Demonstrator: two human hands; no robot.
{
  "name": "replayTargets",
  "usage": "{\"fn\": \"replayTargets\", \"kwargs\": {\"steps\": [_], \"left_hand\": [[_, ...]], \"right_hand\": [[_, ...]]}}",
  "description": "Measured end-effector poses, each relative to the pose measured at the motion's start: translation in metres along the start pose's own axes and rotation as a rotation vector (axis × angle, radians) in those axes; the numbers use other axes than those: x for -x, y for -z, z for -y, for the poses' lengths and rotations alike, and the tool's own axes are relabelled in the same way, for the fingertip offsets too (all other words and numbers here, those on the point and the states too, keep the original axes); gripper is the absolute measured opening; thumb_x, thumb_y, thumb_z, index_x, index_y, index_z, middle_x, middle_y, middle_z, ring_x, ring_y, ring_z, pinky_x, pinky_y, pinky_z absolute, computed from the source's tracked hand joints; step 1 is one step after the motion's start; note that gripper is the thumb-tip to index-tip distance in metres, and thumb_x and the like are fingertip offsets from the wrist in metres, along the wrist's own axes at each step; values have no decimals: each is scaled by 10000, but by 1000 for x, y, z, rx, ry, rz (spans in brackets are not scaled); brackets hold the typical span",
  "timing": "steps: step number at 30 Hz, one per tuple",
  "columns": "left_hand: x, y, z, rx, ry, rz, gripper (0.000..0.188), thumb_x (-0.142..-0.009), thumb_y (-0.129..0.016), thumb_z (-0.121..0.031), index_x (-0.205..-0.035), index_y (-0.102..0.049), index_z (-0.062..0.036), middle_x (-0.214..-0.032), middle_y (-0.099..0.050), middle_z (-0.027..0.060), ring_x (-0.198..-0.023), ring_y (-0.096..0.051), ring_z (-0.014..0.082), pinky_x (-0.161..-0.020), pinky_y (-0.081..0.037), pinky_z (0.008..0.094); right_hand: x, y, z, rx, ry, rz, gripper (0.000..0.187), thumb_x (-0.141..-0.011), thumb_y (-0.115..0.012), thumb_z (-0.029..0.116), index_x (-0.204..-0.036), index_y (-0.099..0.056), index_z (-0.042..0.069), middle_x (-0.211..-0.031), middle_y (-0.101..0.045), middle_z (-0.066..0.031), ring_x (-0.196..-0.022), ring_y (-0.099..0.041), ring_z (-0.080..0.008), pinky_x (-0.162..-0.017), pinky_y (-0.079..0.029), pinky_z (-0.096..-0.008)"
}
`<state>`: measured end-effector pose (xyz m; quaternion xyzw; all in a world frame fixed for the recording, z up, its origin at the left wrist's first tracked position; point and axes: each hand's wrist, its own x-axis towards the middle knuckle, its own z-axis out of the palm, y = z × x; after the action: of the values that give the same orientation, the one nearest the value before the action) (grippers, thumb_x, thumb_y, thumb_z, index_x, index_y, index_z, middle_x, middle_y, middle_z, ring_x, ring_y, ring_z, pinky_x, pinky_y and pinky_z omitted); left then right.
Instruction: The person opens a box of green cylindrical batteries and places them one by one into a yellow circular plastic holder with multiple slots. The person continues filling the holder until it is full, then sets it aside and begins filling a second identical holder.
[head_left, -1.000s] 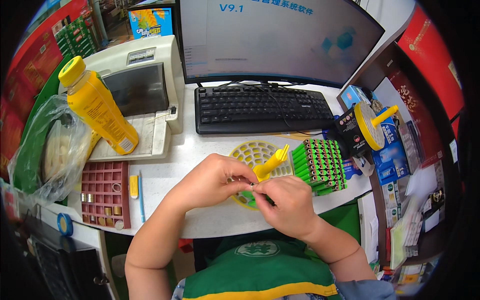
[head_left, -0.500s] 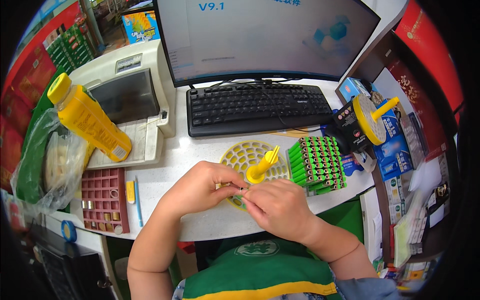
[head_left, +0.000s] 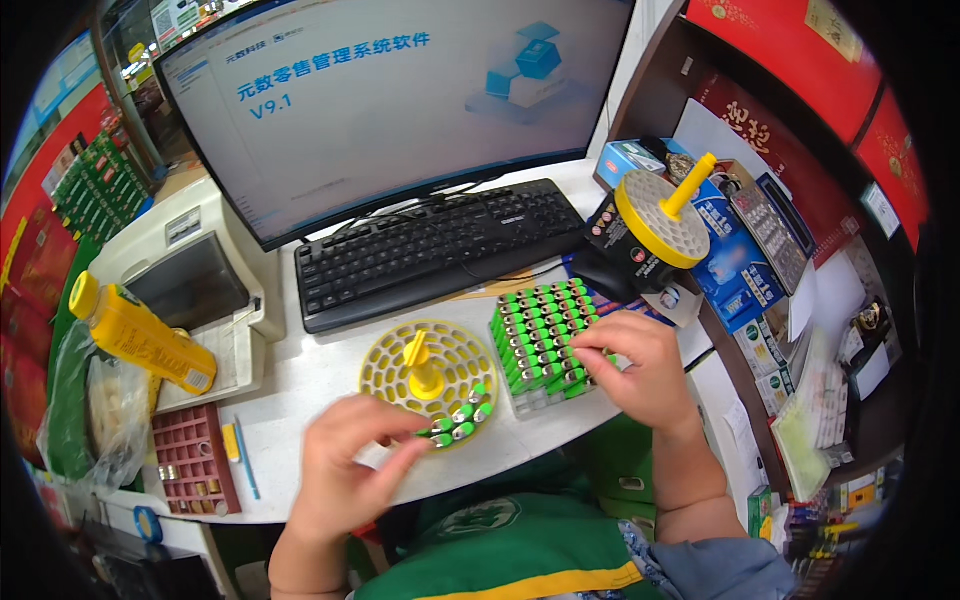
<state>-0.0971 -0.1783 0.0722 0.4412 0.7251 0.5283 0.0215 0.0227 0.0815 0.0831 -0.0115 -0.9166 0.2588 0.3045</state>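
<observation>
A round holder [head_left: 372, 378], yellow-rimmed with grey oval slots and a yellow centre post, lies on the counter. Several green lighters [head_left: 463, 431] with metal tops stand in its near right slots. My left hand [head_left: 345, 465] is at the holder's near edge, thumb and forefinger apart beside those lighters; whether a fingertip touches one is hard to see. To the right stands a dense block of green lighters [head_left: 540, 335] in a clear tray [head_left: 545, 400]. My right hand [head_left: 645, 370] reaches its right side, thumb and forefinger pinched at a lighter's top there.
Behind are a black keyboard [head_left: 440, 255], a monitor [head_left: 400, 110] and a mouse [head_left: 603, 277]. A second yellow round holder [head_left: 640, 215] stands at right on a dark box. Left are a printer [head_left: 160, 260], a yellow bottle [head_left: 150, 338] and a maroon coin tray [head_left: 190, 450].
My hands, together over the holder half a second ago, have parted. The right has gone to the lighter block, the left to the holder's near edge. The view has turned right.
</observation>
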Motion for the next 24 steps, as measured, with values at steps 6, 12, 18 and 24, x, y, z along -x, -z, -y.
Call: {"fn": "replayTargets", "kwargs": {"steps": [6, 12, 18, 24], "left_hand": [[-20, -86, -33, -235, -196, 157, 245, -730, -730, -60, -964, -656, -46, -814, -627, 89, -693, -612, 262, -604, -492, 353], [-34, -133, -23, -526, -116, 174, 237, -756, -689, -65, -981, -625, -31, -830, -604, 92, -735, -614, 263, -630, -504, 351], [-39, -143, -19, -539, -101, 137, 146, -751, -674, -55, -884, -617, -38, -759, -575, 85, -696, -600, 267, -604, -492, 362], [-40, -138, -23, -452, -112, 84, 167, -752, -677, -48, -912, -628, -43, -763, -580, 88, -697, -605, 272, -595, -494, 364]], "right_hand": [[22, 24, -28, 26, -1, 154, 182, -691, -748, 88, -854, -677, 50, -855, -652, -85, -820, -619, -269, -701, -498, -356], [28, 7, -26, 96, 57, 238, 238, -680, -728, 96, -900, -643, 65, -867, -581, -56, -854, -573, -249, -688, -494, -353], [21, 2, -26, 151, 100, 262, 176, -664, -707, 72, -801, -597, 58, -815, -541, -55, -807, -550, -242, -628, -483, -356], [11, 8, -29, 74, 168, 275, 158, -657, -719, 74, -749, -593, 49, -762, -573, -76, -758, -579, -258, -626, -485, -362]]}}
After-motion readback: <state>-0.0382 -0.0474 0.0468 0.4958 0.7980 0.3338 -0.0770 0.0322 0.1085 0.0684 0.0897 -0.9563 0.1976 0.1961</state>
